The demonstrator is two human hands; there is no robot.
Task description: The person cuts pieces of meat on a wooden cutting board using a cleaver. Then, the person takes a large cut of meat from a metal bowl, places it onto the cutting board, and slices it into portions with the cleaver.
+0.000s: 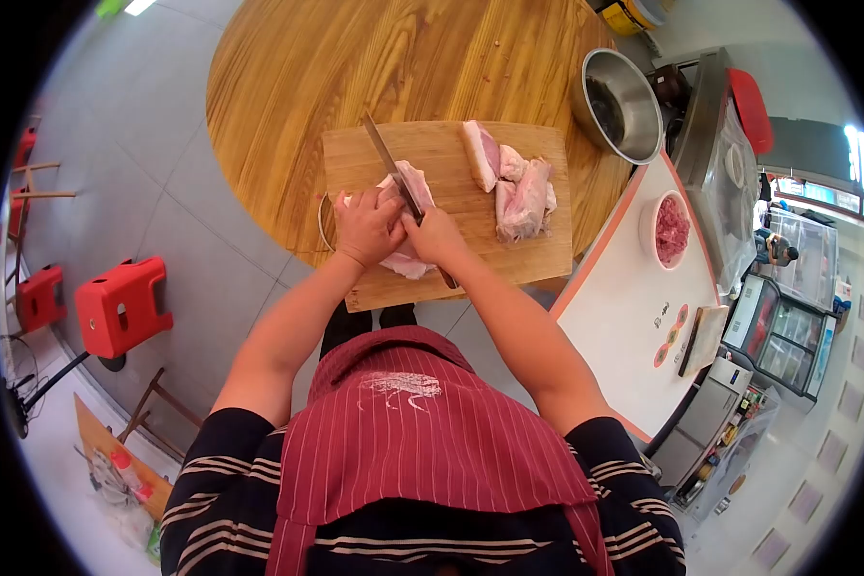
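Observation:
A slab of raw pork (414, 180) lies on the left part of the wooden cutting board (451, 206). My left hand (367, 227) presses down on this meat, its fingers bent beside the blade and partly hiding the slab. With my right hand (436, 237) I grip a long knife (384, 151), whose blade crosses the meat and points away to the upper left. The end of its handle shows below my right hand. More pieces of raw pork (523, 202) rest on the right half of the board, apart from both hands.
The board sits at the near edge of a round wooden table (374, 58). A metal bowl (634, 106) with something dark inside stands at its right. Beyond is a white table (624, 317) holding a bowl of ground meat (666, 230). A red stool (122, 305) stands on the left floor.

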